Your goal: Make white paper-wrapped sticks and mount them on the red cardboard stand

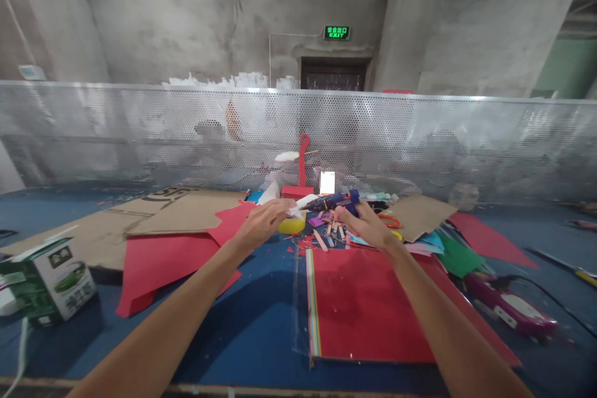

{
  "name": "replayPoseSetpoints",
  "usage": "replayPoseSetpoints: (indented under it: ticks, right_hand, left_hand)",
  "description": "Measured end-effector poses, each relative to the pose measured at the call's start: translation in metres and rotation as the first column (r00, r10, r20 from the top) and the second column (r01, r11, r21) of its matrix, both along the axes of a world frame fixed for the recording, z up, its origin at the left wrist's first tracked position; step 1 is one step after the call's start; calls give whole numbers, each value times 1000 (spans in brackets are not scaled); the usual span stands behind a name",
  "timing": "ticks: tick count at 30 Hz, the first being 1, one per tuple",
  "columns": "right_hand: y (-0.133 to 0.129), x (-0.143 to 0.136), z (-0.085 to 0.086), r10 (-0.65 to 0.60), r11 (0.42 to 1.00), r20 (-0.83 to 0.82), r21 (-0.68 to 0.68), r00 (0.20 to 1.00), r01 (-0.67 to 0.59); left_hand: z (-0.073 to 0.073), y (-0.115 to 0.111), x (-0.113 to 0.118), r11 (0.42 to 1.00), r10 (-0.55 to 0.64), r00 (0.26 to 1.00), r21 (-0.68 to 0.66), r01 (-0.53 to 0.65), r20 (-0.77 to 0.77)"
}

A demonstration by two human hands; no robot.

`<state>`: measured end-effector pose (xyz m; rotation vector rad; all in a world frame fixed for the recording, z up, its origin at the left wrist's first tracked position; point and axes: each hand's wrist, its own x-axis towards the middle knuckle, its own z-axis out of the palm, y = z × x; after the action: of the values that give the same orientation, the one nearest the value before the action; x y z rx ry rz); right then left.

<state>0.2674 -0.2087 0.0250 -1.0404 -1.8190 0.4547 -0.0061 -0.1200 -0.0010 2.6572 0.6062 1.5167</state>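
Observation:
My right hand [366, 222] is closed around the handle of a dark blue hot glue gun [332, 201], its nozzle end pointing left. In my left hand [268, 219] the fingers pinch a piece of white paper or tissue [302, 203], which meets the nozzle end; whether they touch cannot be made out. Just beneath this lies a yellow roll of tape [293, 224], partly hidden. Behind stands a red hooked strip [303, 161] on a red base [297, 190], with a white oval piece [286, 156] beside it.
Red sheets [373, 305] fill the front right, near a purple device [510, 308] with a cord. Cardboard [177, 214] and red paper [163, 264] lie left, beside a green-white box [58, 283]. Small sticks [321, 240], scissors [390, 221] and a lit screen [327, 183] are mid-table, before a perforated metal panel [140, 137].

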Motion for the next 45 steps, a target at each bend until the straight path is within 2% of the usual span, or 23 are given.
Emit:
replayPoseSetpoints:
  ticks: [5,8,11,13,19,23,27,30,33,35,37,40,42,45]
  right_hand:
    - [-3,-2,1,60,997,-94,-36,994,-64]
    - [-3,-3,0,50,997,-96,-59,994,-55]
    - [-1,-2,-1,61,991,-122,-109,991,-74]
    - [2,0,-3,57,987,-195,-138,979,-85]
    - [15,10,-9,-40,983,-458,-176,888,-47]
    - [22,13,-9,-65,982,-520,-185,852,-39]
    - [32,19,-13,-234,963,-527,-240,817,121]
    - [37,26,-21,-306,945,-407,-238,861,223]
    - [39,26,-30,-282,930,-219,-302,934,210]
    - [40,22,-36,-254,914,-35,-336,967,228]
    - [40,16,-42,-241,897,198,-329,950,296]
    - [38,9,-49,-258,863,487,-274,835,426]
    - [35,7,-49,-256,857,579,-234,774,459]
    - [27,3,-41,-123,842,674,-317,728,436]
  left_hand:
    - [2,-3,1,999,18,999,-48,-17,30]
    - [2,-5,4,988,33,998,-155,-24,58]
    - [1,-3,8,954,1,986,-296,49,166]
    - [0,1,11,920,-22,966,-373,120,256]
    - [0,10,13,743,-99,910,-578,337,402]
    - [1,15,7,620,-59,834,-635,461,548]
    - [2,21,-5,470,-113,840,-716,515,530]
    - [2,21,-11,392,-149,848,-757,523,509]
    - [3,16,-12,317,-189,845,-783,535,500]
    - [3,12,-10,268,-249,841,-801,536,479]
    - [4,9,-9,236,-296,831,-807,542,471]
    - [7,8,-8,231,-277,811,-783,577,515]
    - [10,10,-10,248,-218,790,-751,613,573]
    - [15,18,-14,311,-114,714,-658,686,690]
